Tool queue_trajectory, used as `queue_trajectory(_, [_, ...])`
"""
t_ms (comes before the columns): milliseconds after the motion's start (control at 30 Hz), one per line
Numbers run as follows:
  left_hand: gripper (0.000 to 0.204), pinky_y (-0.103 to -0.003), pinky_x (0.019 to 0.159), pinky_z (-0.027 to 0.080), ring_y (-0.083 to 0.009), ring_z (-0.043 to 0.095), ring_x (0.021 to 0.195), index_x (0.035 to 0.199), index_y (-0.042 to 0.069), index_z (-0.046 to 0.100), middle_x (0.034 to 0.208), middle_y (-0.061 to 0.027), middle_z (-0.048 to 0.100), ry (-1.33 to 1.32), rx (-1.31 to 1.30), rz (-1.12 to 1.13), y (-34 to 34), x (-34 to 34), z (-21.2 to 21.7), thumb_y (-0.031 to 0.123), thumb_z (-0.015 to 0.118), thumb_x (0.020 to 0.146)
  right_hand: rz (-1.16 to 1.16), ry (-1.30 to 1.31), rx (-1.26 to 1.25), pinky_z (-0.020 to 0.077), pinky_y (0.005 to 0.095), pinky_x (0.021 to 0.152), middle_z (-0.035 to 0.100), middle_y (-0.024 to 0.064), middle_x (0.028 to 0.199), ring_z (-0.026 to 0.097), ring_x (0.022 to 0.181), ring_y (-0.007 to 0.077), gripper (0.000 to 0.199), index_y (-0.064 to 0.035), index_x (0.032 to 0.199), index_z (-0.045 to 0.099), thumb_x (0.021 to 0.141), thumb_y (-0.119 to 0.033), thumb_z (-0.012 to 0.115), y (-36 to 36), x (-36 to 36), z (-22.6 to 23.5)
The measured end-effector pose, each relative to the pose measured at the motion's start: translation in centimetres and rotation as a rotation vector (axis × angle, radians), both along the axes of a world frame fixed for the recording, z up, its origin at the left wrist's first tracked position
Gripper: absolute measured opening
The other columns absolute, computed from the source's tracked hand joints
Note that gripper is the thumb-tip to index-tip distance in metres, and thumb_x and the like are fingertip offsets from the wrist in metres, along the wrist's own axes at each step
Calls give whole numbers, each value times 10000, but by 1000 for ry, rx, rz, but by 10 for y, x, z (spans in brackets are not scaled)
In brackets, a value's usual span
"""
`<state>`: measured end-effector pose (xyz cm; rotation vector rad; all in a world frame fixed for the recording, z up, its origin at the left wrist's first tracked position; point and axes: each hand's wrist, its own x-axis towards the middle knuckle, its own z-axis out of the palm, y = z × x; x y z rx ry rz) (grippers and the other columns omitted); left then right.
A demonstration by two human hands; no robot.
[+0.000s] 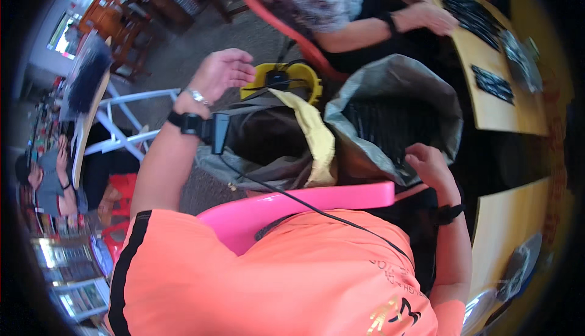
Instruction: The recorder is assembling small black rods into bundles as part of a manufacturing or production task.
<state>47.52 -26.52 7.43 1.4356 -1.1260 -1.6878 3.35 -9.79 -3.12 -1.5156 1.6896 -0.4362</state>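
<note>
My left hand (222, 73) is raised with its fingers apart and holds nothing. It hovers just left of a yellow container (281, 80) and above an open brown bag (268, 138) with a yellow lining. A black band with a small device and a metal watch sit on that wrist. My right hand (429, 164) curls over the near rim of a large grey sack (390, 83), which holds several dark, thin pieces. A pink plastic chair back (304, 205) runs across below both bags, against my orange shirt.
Another person sits at the top on a red chair (274, 19), one hand on a wooden board (487, 92) covered with black pieces. A second wooden table (506, 226) is at lower right. A white frame (122, 132) and more people are at left.
</note>
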Motion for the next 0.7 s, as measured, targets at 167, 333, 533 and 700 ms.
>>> queue_trajectory(167, [254,-278,648,519,-213,655,703,859,-5,615,798,-136,657,-76,279,-205,14,15,-51,226,509,851,168,319,139,491,399,775,655,197,925,626,894,349,262,-23,963,667,767,-191,628,-24,3,-46])
queue_trajectory(333, [281,-282,650,511,-227,656,742,978,-13,607,888,-153,658,-134,517,-279,48,36,-133,223,522,851,177,275,78,495,390,770,652,207,924,630,888,358,283,-3,980,653,762,-182,634,-27,4,-52])
queue_trajectory(533, [320,-295,710,485,-208,611,857,1099,40,584,967,-109,648,-402,633,-395,29,18,-268,252,512,870,-19,126,-180,496,355,722,640,182,965,639,852,322,244,6,1030,623,797,-67,609,2,18,-14])
queue_trajectory(700, [316,-295,710,484,-207,611,855,1090,41,586,963,-107,648,-367,617,-526,-10,-34,-305,253,515,866,-348,-22,6,454,257,599,638,99,903,592,715,128,209,-3,1014,628,807,-22,615,37,15,4])
